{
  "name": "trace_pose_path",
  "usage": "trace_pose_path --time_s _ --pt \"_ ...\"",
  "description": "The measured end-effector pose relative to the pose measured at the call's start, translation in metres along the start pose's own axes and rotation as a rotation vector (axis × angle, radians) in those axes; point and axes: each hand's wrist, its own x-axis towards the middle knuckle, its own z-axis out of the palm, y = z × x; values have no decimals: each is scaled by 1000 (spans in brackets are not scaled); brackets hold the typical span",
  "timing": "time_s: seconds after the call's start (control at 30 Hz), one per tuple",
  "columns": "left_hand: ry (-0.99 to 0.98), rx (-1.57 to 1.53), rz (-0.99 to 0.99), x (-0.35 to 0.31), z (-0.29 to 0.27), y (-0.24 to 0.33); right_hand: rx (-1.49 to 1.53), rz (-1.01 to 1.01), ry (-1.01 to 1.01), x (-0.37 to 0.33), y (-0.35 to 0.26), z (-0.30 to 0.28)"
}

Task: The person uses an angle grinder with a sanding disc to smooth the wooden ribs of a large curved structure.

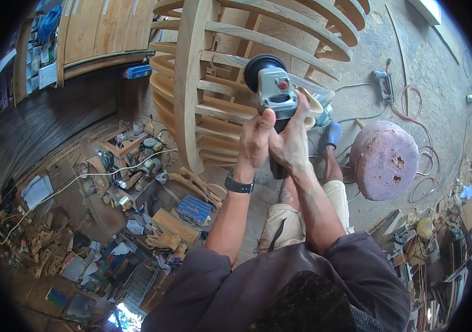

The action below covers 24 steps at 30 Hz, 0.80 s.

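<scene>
Both my hands are wrapped around the dark body of an angle grinder [276, 95], which has a grey-green gear head and a red button. My left hand [255, 138] grips its left side, thumb up. My right hand [291, 138] closes around the right side, just behind the head. At the far end, the round black disc [258, 67] lies over the pale slats of a curved wooden frame [187, 94]. Whether the disc touches a slat I cannot tell. A thick upright beam with many curved ribs makes up the frame.
A round pinkish stool [384, 160] stands to the right, near my legs. Cables [429, 144] and a power tool [382, 84] lie on the concrete floor. At left are a cluttered low bench [136, 166], a blue box [194, 209] and piled wood offcuts [42, 243].
</scene>
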Motion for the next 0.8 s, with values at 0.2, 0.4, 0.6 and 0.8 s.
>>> trace_pose_path --time_s 0.2,0.4,0.6,0.8 --pt "-27 60 -42 -5 7 1 -91 -117 70 -5 10 -7" --pt "3 -236 44 3 -29 44 -61 -78 -168 17 -28 38" --pt "10 -214 32 -2 -42 55 -140 -61 -141 12 -32 54" --pt "-55 -139 -62 -2 -35 21 -77 -87 -68 3 -28 27"
